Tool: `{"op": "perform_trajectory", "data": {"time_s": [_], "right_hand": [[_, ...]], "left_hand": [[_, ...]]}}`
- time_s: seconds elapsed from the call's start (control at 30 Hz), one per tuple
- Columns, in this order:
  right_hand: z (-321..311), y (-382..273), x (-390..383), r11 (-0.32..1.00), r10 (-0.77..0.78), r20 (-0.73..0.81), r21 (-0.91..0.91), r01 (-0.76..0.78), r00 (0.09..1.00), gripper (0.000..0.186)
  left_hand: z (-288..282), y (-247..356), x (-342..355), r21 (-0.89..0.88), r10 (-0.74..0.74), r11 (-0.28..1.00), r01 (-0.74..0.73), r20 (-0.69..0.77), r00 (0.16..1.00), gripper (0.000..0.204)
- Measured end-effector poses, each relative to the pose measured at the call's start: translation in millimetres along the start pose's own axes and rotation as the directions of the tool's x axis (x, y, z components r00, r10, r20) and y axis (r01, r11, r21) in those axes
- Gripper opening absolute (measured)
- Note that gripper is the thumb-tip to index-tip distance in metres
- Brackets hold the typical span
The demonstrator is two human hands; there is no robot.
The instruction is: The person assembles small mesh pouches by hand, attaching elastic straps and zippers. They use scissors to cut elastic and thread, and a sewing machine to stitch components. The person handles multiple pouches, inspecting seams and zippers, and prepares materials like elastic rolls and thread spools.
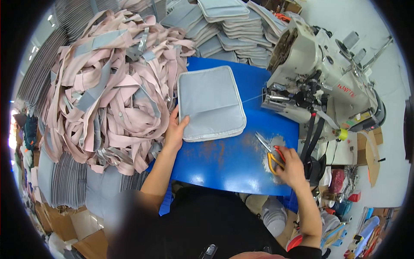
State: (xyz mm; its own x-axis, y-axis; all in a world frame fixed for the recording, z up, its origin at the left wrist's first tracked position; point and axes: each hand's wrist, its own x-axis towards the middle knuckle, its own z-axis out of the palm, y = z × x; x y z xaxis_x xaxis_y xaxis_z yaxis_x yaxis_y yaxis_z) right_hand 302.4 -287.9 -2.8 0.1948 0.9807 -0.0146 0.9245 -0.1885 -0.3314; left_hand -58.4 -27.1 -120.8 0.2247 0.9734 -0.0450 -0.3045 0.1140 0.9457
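My left hand (179, 129) grips the lower left edge of a grey padded rectangular piece (210, 97) with piped borders, thumb on top. A thread runs from its right edge toward the needle area of the sewing machine (323, 73). My right hand (289, 166) is on scissors (273, 158) with orange and red handles, low over the right part of the blue work table (228, 159), blades pointing up and left toward the piece.
A tangled heap of pink and grey straps (103, 95) fills the left, above bundled grey panels (64, 181). Grey padded pieces (228, 34) are piled at the back. Cartons (60, 220) lie lower left; assorted tools and containers crowd the lower right beside the machine.
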Motion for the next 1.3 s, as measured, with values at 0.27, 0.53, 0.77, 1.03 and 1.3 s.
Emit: {"op": "perform_trajectory", "data": {"time_s": [0.27,0.53,0.77,1.03,1.3], "right_hand": [[19.4,9.3,21.8,0.43,-0.029,0.461,0.807,-0.405,0.887,0.089],[46.7,-48.5,99.6,0.905,0.062,-0.08,0.426,-0.023,0.995,0.057],[51.8,-40.6,108.7,0.859,0.148,-0.04,0.5,-0.109,0.988,0.059],[56.2,-14.0,54.7,0.918,0.145,-0.284,0.396,-0.022,0.948,0.058],[58.4,-14.8,41.9,0.959,0.093,-0.235,0.281,-0.023,0.968,0.059]], "left_hand": [[9.0,20.1,-5.1,-0.069,-0.02,0.997,0.022,0.024,0.999,0.063],[8.6,19.9,-4.8,-0.034,-0.047,0.998,0.047,-0.001,0.999,0.063],[31.8,32.8,12.0,-0.025,0.098,0.995,-0.099,-0.05,0.994,0.067],[150.2,119.0,214.7,0.057,0.476,0.879,-0.474,-0.022,0.879,0.068],[208.8,279.2,387.4,0.184,0.601,0.799,-0.573,-0.194,0.775,0.072]]}}
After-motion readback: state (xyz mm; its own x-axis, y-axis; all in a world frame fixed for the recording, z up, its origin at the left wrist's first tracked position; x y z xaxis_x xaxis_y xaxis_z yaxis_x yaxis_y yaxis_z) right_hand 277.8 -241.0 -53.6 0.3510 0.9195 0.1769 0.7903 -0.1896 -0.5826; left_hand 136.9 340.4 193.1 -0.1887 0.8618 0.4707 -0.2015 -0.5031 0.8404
